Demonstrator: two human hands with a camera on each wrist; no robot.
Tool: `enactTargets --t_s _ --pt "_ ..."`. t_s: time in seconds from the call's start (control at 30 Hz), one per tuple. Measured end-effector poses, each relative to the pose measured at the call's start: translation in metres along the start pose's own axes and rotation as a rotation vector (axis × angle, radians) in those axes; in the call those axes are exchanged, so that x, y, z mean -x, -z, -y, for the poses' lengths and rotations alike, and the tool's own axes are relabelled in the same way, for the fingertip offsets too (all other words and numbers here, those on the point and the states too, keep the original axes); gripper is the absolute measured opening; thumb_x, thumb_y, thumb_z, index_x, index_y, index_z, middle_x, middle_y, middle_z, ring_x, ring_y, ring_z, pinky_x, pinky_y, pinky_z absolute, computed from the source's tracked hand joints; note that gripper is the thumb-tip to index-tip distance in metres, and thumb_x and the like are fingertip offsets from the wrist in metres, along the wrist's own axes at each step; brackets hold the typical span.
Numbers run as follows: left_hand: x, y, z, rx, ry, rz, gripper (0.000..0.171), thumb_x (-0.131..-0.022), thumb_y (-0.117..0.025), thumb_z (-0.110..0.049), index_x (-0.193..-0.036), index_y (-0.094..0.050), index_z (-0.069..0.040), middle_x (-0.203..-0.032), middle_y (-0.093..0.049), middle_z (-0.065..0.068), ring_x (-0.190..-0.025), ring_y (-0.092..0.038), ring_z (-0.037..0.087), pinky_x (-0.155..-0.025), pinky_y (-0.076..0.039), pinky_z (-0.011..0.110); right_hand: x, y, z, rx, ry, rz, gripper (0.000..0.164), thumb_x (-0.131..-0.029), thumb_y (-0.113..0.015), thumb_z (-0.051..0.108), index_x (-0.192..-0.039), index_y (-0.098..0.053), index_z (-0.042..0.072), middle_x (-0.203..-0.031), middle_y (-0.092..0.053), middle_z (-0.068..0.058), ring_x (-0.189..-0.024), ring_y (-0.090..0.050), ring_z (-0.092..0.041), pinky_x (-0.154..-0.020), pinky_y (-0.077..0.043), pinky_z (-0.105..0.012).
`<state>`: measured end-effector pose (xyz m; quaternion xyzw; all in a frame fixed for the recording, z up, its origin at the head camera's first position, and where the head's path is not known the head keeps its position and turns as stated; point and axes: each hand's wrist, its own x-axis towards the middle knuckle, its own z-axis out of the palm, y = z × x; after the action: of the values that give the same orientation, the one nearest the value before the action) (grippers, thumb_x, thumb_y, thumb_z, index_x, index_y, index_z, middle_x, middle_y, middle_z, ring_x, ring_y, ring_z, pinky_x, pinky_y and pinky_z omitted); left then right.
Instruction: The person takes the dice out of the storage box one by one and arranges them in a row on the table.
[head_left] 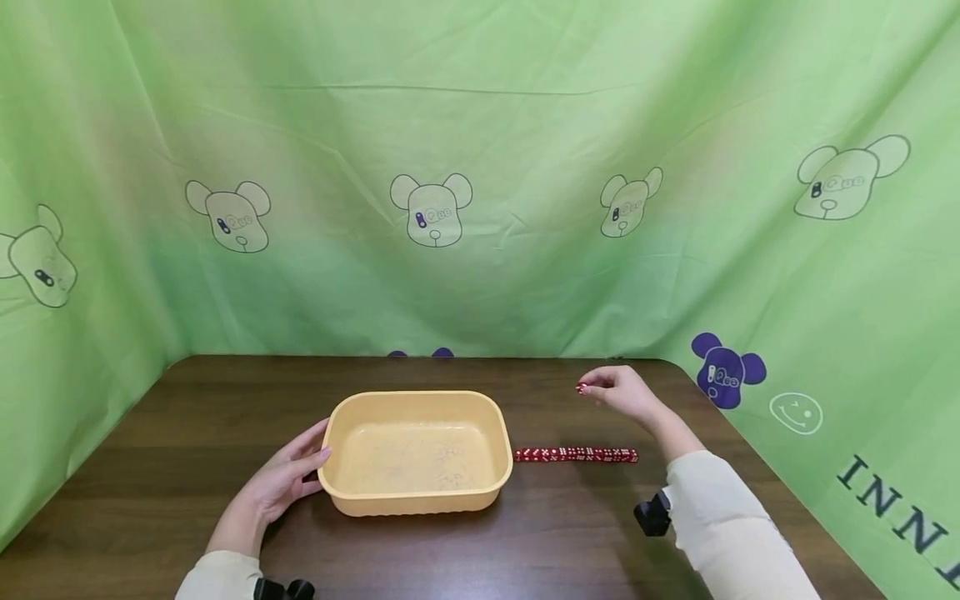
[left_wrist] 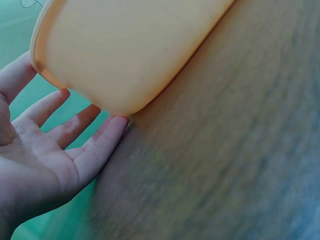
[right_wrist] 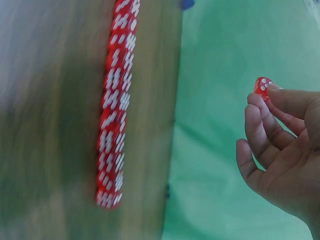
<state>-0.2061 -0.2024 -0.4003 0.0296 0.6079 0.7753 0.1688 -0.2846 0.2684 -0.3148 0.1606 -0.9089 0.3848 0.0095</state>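
Observation:
A shallow yellow plastic basin stands on the table with nothing seen inside. At its left end my left hand holds it, the thumb over the rim and the other fingers against the outer wall, as the left wrist view shows. To the right of the basin, red dice with white pips lie in a straight row. Beyond the row's right part, my right hand is raised and pinches one red die between thumb and fingertips, apart from the others. The row's left end reaches the basin's right side.
The dark wooden table runs back to a green curtain printed with bear heads, which also hangs along both sides. Black wrist cameras are strapped near both light sleeves.

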Motion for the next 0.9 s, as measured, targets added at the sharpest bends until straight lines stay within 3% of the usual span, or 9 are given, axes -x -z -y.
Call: enactTargets --t_s 0.27,0.53,0.73,0.9 --pt "0.000 0.000 -0.002 0.002 0.009 -0.006 0.062 -0.089 -0.047 -0.009 -0.139 -0.012 -0.009 -0.136 -0.016 0.022 -0.103 -0.045 0.021 -0.079 -0.042 0.039 0.025 0.017 -0.021 0.011 -0.041 -0.013 0.019 -0.080 -0.059 0.003 -0.089 -0.058 -0.014 -0.071 -0.060 -0.008 -0.057 -0.050 -0.009 -0.052 -0.043 -0.025" --pt "-0.001 -0.001 -0.003 -0.004 0.007 0.001 0.063 -0.088 -0.048 -0.010 -0.139 -0.011 -0.009 -0.138 -0.012 0.022 -0.106 -0.043 0.022 -0.080 -0.041 0.039 0.047 0.022 -0.054 0.013 -0.079 -0.004 0.016 -0.079 -0.058 -0.001 -0.088 -0.058 -0.015 -0.073 -0.059 -0.019 -0.058 -0.052 -0.021 -0.051 -0.044 -0.030" --pt "-0.002 0.001 -0.001 -0.003 0.028 -0.019 0.063 -0.088 -0.048 -0.009 -0.139 -0.012 -0.010 -0.138 -0.013 0.020 -0.106 -0.043 0.022 -0.080 -0.041 0.040 0.061 0.022 -0.068 0.002 -0.158 0.001 0.016 -0.078 -0.055 -0.004 -0.087 -0.056 -0.017 -0.072 -0.059 -0.018 -0.057 -0.052 -0.019 -0.049 -0.042 -0.025" --pt "-0.002 0.002 0.000 -0.009 -0.002 0.004 0.063 -0.088 -0.048 -0.011 -0.139 -0.011 -0.009 -0.137 -0.015 0.021 -0.106 -0.044 0.021 -0.080 -0.041 0.039 0.069 0.021 -0.079 0.016 -0.212 0.012 0.016 -0.079 -0.056 -0.003 -0.088 -0.056 -0.017 -0.073 -0.059 -0.016 -0.059 -0.053 -0.020 -0.053 -0.043 -0.027"
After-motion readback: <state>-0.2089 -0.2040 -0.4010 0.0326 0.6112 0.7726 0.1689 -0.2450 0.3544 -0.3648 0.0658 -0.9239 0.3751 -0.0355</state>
